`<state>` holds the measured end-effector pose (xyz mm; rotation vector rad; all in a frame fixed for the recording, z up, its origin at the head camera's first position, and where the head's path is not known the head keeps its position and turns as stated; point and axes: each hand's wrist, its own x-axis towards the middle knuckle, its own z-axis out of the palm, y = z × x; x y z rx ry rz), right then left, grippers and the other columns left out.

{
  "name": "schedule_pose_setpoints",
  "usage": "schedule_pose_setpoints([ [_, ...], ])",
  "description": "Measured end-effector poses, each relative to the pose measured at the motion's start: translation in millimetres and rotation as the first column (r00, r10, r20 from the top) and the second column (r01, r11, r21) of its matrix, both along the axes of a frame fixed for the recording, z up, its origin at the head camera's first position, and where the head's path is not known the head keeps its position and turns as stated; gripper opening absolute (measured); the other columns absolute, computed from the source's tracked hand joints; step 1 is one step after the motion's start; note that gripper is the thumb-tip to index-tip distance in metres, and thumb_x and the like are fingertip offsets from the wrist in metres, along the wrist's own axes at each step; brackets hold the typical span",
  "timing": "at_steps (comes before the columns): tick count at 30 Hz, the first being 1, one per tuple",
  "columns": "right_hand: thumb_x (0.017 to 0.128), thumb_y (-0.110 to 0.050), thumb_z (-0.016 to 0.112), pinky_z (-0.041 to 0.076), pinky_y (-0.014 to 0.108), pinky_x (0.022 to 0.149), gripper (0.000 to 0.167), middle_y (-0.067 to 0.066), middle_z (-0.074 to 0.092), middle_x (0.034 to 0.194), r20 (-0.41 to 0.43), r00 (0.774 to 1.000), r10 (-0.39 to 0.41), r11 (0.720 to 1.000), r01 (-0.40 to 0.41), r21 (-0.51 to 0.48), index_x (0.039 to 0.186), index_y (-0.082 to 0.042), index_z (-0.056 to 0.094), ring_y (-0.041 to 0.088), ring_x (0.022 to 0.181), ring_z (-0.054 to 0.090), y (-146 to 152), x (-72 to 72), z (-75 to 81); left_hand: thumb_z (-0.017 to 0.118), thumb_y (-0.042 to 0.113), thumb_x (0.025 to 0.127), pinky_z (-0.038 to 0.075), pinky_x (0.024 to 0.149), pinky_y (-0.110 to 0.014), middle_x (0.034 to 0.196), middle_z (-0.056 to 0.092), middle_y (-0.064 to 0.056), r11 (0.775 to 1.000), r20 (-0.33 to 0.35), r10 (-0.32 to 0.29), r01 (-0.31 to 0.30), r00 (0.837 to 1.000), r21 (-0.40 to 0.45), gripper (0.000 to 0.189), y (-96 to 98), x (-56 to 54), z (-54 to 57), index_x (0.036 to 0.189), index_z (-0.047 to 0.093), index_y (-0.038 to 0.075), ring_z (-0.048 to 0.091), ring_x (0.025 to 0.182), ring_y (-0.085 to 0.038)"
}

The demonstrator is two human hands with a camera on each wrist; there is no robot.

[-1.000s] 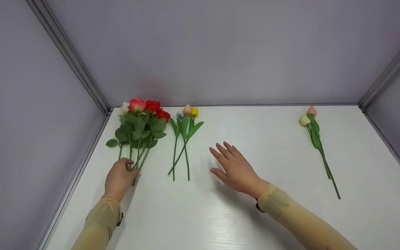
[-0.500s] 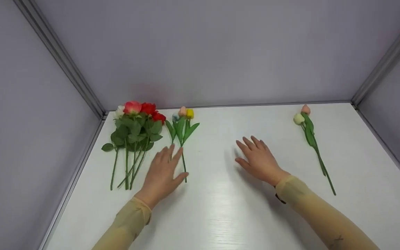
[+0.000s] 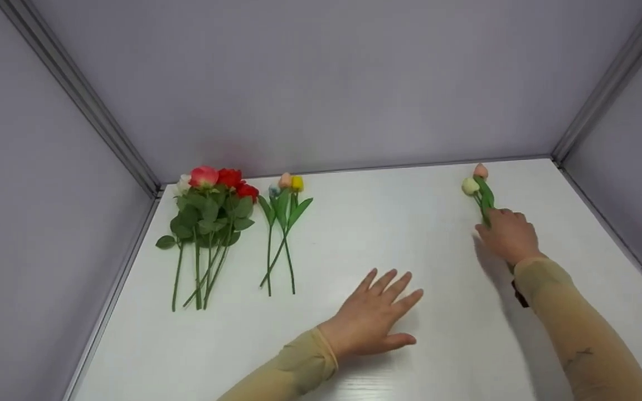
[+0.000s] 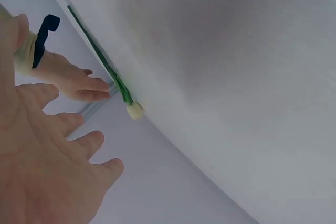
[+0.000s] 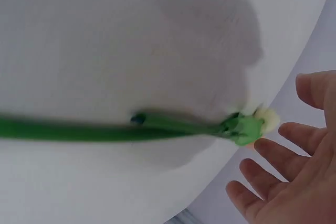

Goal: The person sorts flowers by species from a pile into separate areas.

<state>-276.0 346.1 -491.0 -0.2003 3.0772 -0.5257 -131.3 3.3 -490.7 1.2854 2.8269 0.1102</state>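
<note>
My right hand (image 3: 510, 234) is over the stems of two tulips at the right of the white table. One bloom is a pale yellow tulip (image 3: 470, 186); behind it lies a pink tulip (image 3: 481, 170). In the right wrist view the fingers are spread and the green stems (image 5: 52, 131) lie on the table, apart from the palm. The hand covers most of the stems in the head view. Fingers spread, my left hand (image 3: 368, 317) hovers above the table's front middle, holding nothing. The left wrist view also shows the pale yellow tulip (image 4: 135, 110) beyond it.
On the left lies a row of leafy roses, among them a pink rose (image 3: 204, 177), a red rose (image 3: 229, 178) and a white rose (image 3: 183, 184). Beside them are a blue tulip (image 3: 274, 190), a pink tulip (image 3: 285, 180) and a yellow tulip (image 3: 297, 183). Grey walls enclose the table.
My left hand has let go of the rose stems and moved right, past the three tulips, to the front middle. My right hand has moved right, over the two tulips.
</note>
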Motion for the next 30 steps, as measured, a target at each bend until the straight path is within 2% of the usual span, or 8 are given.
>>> schedule_pose_setpoints([
  [3,0.104,-0.018,0.049,0.047,0.068,0.085,0.044,0.041,0.058,0.118,0.041,0.997,-0.068,0.996,0.07,-0.051,0.129,0.018,0.055,0.059,0.106,0.055,18,-2.9,0.7,0.035,0.075,0.098,0.008,0.125,-0.048,0.171,0.013,0.0,0.998,-0.008,-0.039,0.039,0.999,-0.039,0.081,19.4,5.4,-3.7,0.165,0.019,0.032,0.011,0.156,-0.023],
  [7,0.104,-0.018,0.045,0.048,0.064,0.089,0.044,0.038,0.061,0.12,0.1,0.985,-0.14,0.979,0.153,-0.136,0.123,0.018,0.06,0.054,0.108,0.058,28,-4.8,-2.8,0.031,0.077,0.098,0.009,0.125,-0.046,0.171,0.012,0.001,0.995,-0.012,-0.067,0.066,0.998,-0.08,0.081,37.5,11.5,-8.6,0.165,0.016,0.034,0.01,0.156,-0.022],
  [14,0.102,-0.025,0.054,0.051,0.056,0.081,0.043,0.033,0.065,0.11,0.134,0.961,-0.243,0.937,0.268,-0.222,0.113,0.015,0.065,0.046,0.098,0.062,30,-3.7,-9.7,0.03,0.078,0.097,0.01,0.125,-0.045,0.171,0.011,0.003,0.99,-0.005,-0.101,0.1,0.995,-0.097,0.081,50.2,17.7,-13.1,0.165,0.016,0.035,0.01,0.156,-0.02],
  [23,0.093,-0.017,0.061,0.052,0.053,0.074,0.034,0.03,0.068,0.098,0.111,0.955,-0.276,0.926,0.295,-0.235,0.103,0.015,0.067,0.042,0.086,0.064,33,-3.0,-15.8,0.028,0.078,0.098,0.011,0.125,-0.045,0.171,0.013,0.002,0.989,-0.018,-0.116,0.114,0.993,-0.092,0.081,51.3,19.6,-15.9,0.165,0.018,0.034,0.013,0.156,-0.021],
  [30,0.09,-0.014,0.064,0.051,0.06,0.084,0.035,0.034,0.067,0.1,0.16,0.945,-0.286,0.924,0.316,-0.214,0.103,0.018,0.066,0.05,0.094,0.062,37,-4.0,-15.3,0.028,0.077,0.098,0.01,0.125,-0.045,0.171,0.013,0.002,0.989,-0.006,-0.119,0.118,0.993,-0.087,0.081,51.1,19.6,-18.1,0.165,0.018,0.034,0.012,0.156,-0.02],
])
